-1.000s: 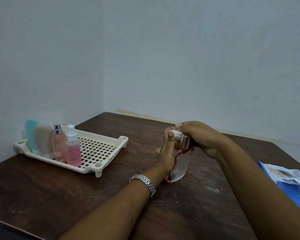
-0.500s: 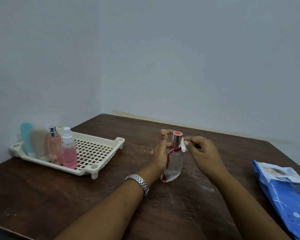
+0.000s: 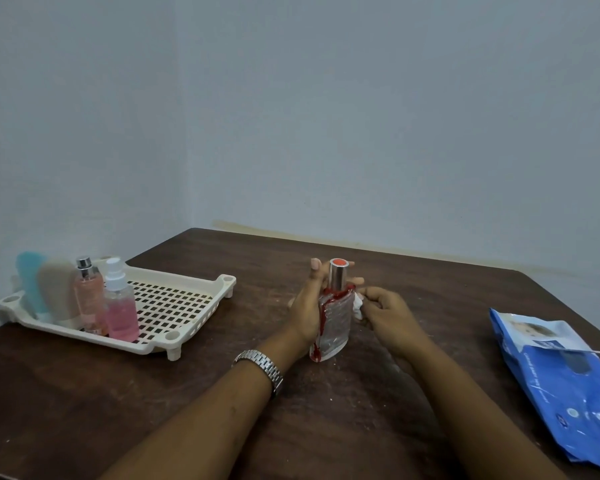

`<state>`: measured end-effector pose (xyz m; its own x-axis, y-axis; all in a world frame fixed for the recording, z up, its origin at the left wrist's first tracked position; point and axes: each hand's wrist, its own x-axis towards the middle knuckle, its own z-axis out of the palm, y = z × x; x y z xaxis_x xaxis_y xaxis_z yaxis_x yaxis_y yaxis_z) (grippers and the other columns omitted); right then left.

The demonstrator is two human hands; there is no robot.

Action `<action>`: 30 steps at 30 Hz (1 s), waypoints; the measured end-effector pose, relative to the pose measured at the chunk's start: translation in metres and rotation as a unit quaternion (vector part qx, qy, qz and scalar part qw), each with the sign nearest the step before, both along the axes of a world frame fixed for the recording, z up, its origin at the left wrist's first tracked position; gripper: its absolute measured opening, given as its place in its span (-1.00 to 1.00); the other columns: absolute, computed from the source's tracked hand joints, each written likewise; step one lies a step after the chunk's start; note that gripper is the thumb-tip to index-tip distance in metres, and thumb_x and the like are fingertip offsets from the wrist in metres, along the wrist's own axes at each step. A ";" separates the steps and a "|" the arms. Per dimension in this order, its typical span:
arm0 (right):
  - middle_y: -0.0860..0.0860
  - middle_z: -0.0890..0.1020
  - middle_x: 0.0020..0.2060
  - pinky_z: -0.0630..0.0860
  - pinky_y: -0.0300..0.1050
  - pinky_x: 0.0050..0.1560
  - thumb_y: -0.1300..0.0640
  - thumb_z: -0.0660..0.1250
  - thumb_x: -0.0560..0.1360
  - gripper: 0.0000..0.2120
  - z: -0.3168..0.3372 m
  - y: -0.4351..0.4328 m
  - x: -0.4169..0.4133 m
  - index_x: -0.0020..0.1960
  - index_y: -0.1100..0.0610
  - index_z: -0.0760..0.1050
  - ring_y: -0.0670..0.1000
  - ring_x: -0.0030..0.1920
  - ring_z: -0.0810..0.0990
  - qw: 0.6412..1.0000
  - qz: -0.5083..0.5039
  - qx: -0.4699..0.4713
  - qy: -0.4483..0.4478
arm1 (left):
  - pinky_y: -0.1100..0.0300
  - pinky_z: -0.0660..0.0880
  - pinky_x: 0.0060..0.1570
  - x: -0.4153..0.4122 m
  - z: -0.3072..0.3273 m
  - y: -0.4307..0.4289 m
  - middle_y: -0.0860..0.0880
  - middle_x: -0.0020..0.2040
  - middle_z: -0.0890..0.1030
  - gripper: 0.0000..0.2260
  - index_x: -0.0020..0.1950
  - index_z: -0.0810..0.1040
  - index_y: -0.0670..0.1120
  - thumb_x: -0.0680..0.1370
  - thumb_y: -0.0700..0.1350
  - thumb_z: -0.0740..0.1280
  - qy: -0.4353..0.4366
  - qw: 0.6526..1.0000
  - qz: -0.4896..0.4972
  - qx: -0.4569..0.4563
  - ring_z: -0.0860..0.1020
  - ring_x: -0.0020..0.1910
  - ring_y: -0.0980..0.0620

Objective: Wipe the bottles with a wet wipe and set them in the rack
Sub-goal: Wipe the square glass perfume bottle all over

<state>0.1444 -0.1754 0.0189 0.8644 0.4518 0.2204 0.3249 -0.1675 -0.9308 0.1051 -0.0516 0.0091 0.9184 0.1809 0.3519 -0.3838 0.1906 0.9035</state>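
Note:
A clear glass bottle (image 3: 335, 320) with red trim and a silver cap stands slightly tilted on the table's middle. My left hand (image 3: 309, 306) grips its left side, fingers wrapped behind it. My right hand (image 3: 385, 313) pinches a small white wet wipe (image 3: 357, 304) against the bottle's right shoulder. The cream rack (image 3: 174, 306) sits at the left and holds several bottles at its left end: a blue one (image 3: 30, 282), a beige one (image 3: 58, 289), a peach spray bottle (image 3: 89, 296) and a pink spray bottle (image 3: 120, 306).
A blue pack of wet wipes (image 3: 561, 375) lies at the right edge of the dark wooden table (image 3: 361, 427). Walls close in behind and to the left. The rack's right half holds nothing.
My right hand came off the bottle's cap and dropped with the wipe to the bottle's right shoulder. The cap's red top now shows. My left hand keeps its hold.

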 end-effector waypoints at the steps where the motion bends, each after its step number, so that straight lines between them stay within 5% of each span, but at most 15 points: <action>1: 0.15 0.58 -0.29 0.36 -0.08 -0.26 0.23 0.14 0.60 -0.74 -0.001 -0.001 0.002 -0.09 0.31 0.57 0.02 -0.32 0.44 1.000 -0.003 -0.017 -0.005 | 0.06 0.60 -0.01 0.000 0.000 0.000 -0.19 0.10 0.65 -0.12 0.13 0.58 -0.04 0.10 0.59 0.27 -0.002 1.000 -0.002 -0.002 0.64 0.00 -0.11; 7: 0.08 0.59 -0.29 0.31 -0.19 -0.35 0.23 0.17 0.58 -0.77 -0.007 -0.006 0.014 -0.14 0.19 0.58 -0.05 -0.34 0.43 0.976 -0.050 -0.196 -0.083 | 0.10 0.56 0.06 0.002 -0.002 0.004 -0.16 0.09 0.64 -0.11 0.12 0.57 -0.09 0.13 0.59 0.25 -0.005 1.000 -0.008 0.019 0.62 0.05 -0.06; 14: 0.11 0.58 -0.14 0.57 -0.12 -0.25 0.23 0.11 0.61 -0.83 -0.003 -0.012 0.010 0.00 0.19 0.48 -0.01 -0.27 0.56 0.993 -0.107 0.050 0.003 | 0.15 0.52 0.07 0.003 -0.002 0.009 -0.24 0.06 0.61 -0.18 -0.01 0.61 -0.15 0.24 0.58 0.19 -0.020 0.996 0.015 0.082 0.59 0.02 -0.03; 20: 0.02 0.57 -0.20 0.61 -0.01 -0.24 0.20 0.12 0.61 -0.81 0.003 0.000 -0.004 -0.09 0.09 0.48 -0.09 -0.37 0.54 0.987 -0.118 0.087 -0.062 | 0.07 0.53 0.12 -0.001 0.000 0.012 -0.16 0.01 0.65 -0.18 0.07 0.60 -0.14 0.27 0.56 0.17 -0.033 0.993 0.015 0.114 0.62 0.03 -0.04; 23: 0.01 0.57 -0.20 0.62 0.01 -0.26 0.19 0.13 0.60 -0.82 0.003 0.000 -0.006 -0.08 0.07 0.48 -0.10 -0.39 0.56 0.985 -0.118 0.083 -0.091 | -0.09 0.47 0.23 -0.003 0.003 0.010 -0.06 0.02 0.68 -0.29 0.05 0.65 0.06 0.26 0.57 0.17 -0.026 0.990 0.014 0.137 0.62 0.09 -0.06; 26: -0.01 0.58 -0.18 0.61 -0.06 -0.30 0.20 0.17 0.58 -0.83 0.004 -0.001 -0.007 -0.10 -0.01 0.45 -0.11 -0.36 0.58 0.979 -0.133 0.113 -0.110 | 0.13 0.47 0.20 -0.004 0.005 0.008 0.11 -0.05 0.69 -0.29 0.01 0.63 0.12 0.20 0.61 0.14 -0.018 0.985 0.024 0.173 0.62 0.06 0.12; 28: -0.01 0.60 -0.16 0.61 -0.12 -0.32 0.20 0.20 0.57 -0.87 0.004 0.000 -0.008 -0.08 0.02 0.47 -0.13 -0.31 0.60 0.975 -0.134 0.124 -0.130 | 0.22 0.51 0.13 -0.002 0.004 0.009 0.09 -0.04 0.69 -0.22 0.06 0.60 0.05 0.19 0.62 0.13 -0.017 0.984 0.028 0.174 0.62 0.04 0.13; 30: 0.00 0.62 -0.17 0.60 -0.18 -0.31 0.19 0.23 0.56 -0.88 0.002 0.002 -0.009 -0.09 0.03 0.50 -0.13 -0.27 0.61 0.972 -0.127 0.121 -0.156 | 0.05 0.53 0.16 -0.001 0.002 0.011 -0.03 -0.03 0.69 -0.20 0.05 0.62 0.01 0.19 0.62 0.14 -0.007 0.985 0.040 0.165 0.64 0.02 0.02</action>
<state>0.1352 -0.1733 0.0210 0.8151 0.1353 0.5633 0.5748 -0.0668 -0.8156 0.1046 -0.0410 0.0109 0.9004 0.1265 0.4163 -0.3984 -0.1450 0.9057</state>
